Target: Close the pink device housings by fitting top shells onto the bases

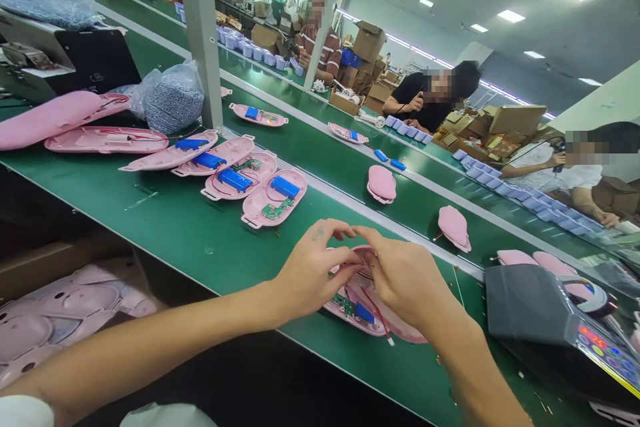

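Note:
Below my fingers lies a pink plastic shell with a green circuit board and a blue battery inside. A second pink half lies against it, partly under my right hand. Red wires run out to a white plug at the near edge. My left hand pinches at the far end of the shell, fingertips close to the right hand's. The right thumb and fingers are closed on the pink plastic there. What the left fingertips hold is too small to make out.
Several open pink shells with blue batteries line the green bench to the left. A grey metal post stands behind them. At right is a dark box with a red display. Closed pink shells lie beyond the rail; co-workers sit across.

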The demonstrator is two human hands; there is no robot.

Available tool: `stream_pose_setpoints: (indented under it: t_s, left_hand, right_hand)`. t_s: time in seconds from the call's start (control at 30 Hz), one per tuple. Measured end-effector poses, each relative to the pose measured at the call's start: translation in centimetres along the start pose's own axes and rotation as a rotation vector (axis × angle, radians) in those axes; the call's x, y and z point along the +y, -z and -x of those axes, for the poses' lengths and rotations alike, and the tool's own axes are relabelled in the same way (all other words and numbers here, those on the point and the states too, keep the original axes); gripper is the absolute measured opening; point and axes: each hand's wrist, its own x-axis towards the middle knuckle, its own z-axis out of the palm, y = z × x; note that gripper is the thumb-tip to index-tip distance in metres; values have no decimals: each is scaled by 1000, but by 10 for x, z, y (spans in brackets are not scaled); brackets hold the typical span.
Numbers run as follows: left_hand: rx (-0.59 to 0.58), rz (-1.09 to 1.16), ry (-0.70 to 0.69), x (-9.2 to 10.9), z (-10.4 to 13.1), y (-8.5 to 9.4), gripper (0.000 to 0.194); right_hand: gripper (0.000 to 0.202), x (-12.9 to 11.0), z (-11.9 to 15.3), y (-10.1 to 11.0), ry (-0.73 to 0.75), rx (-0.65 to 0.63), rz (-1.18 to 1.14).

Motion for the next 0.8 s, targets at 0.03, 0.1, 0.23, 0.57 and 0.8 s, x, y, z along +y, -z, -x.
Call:
stream_pose_setpoints:
  t_s: [0.03, 0.1, 0.23, 0.57, 0.8]
  left_hand:
    - [2, -60, -37, -1, 0, -1, 14]
    - [-16, -65, -60, -4, 1, -4, 14]
    - [-63, 321, 166, -7, 4, -11, 11]
    - [-286, 897, 829, -19, -5, -6, 23]
    - [-330, 748, 777, -22, -4, -6, 27]
  right_hand:
    - [40, 0, -1, 0, -29, -12, -6]
    - [40, 0, -1, -1, -68, -19, -86]
    - [38, 4, -1, -2, -131, -11, -337]
    - [17, 9, -3, -13, -334, 33, -244]
    - [17, 10, 2, -28, -425, -16, -318]
